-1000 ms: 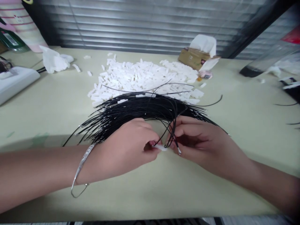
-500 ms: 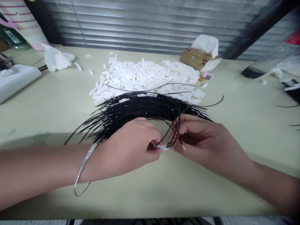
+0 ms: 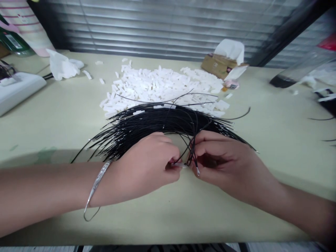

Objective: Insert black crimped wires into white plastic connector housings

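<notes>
Closed in a pinch, my left hand point(image 3: 154, 159) grips a small white plastic connector housing point(image 3: 180, 164). A black wire runs from the housing's left side under those fingers. Just to the right, my right hand point(image 3: 223, 157) holds several thin black wires point(image 3: 193, 148) between thumb and fingers. One wire's bare metal terminal point(image 3: 198, 171) sticks out below the fingertips. Wire ends meet the housing's right end; whether they sit inside it I cannot tell. Behind both hands lies a thick curved bundle of black wires point(image 3: 157, 120) with shiny metal ends.
A wide heap of white housings point(image 3: 157, 82) spreads beyond the bundle. Behind it sits an opened tissue pack point(image 3: 220, 64). To the left are a crumpled tissue point(image 3: 63, 64) and a white box point(image 3: 21, 89); a clear bottle point(image 3: 299, 66) lies to the right.
My right hand has moved left with the wires, closer to the housing. The protruding terminal has shifted left and slightly down. My left hand has barely moved.
</notes>
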Available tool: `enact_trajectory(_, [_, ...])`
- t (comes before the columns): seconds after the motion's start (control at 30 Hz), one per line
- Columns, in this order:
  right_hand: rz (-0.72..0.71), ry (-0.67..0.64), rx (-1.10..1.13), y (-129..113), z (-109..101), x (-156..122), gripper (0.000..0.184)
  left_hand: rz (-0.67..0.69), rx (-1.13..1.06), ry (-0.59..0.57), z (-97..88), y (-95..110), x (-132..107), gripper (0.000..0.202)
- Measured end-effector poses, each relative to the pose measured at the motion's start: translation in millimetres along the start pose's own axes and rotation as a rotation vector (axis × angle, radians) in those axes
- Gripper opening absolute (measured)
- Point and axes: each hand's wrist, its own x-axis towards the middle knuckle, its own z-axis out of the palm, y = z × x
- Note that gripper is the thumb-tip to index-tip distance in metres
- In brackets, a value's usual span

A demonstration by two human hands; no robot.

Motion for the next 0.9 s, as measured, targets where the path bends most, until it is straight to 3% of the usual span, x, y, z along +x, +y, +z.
enact_trajectory(0.1, [0.008,-0.006,0.002,1,-1,1,0.016,-0.012,-0.004,-0.005,-0.7,1,-1,0.019])
enact_trajectory(0.2, [0.048,-0.1,0.01,3,-12,5,0.013,-0.037,-0.017,-0.022,-2.1,2,-1,0.018])
enact_trajectory(0.27, [0.136,-0.181,0.025,3,-23,7,0.011,-0.058,-0.032,-0.036,-3.1,3,-1,0.017])
enact_trajectory(0.4, [0.399,-0.281,0.226,-1,-38,7,0.031,-0.078,-0.065,-0.04,-4.3,3,1,0.016])
enact_trajectory(0.57, [0.562,-0.339,0.423,-4,-25,9,0.032,-0.053,-0.067,-0.021,-4.2,2,0,0.014])
enact_trajectory(0.73, [0.608,-0.354,0.686,4,-30,15,0.027,-0.051,-0.066,-0.012,-4.4,4,-1,0.015])
enact_trajectory(0.83, [0.573,-0.536,0.747,3,-44,9,0.026,-0.063,-0.074,-0.015,-4.7,4,-2,0.014])
enact_trajectory(0.9, [0.496,-0.628,0.728,-3,-48,-2,0.039,-0.066,-0.089,-0.034,-4.9,2,-3,0.015])
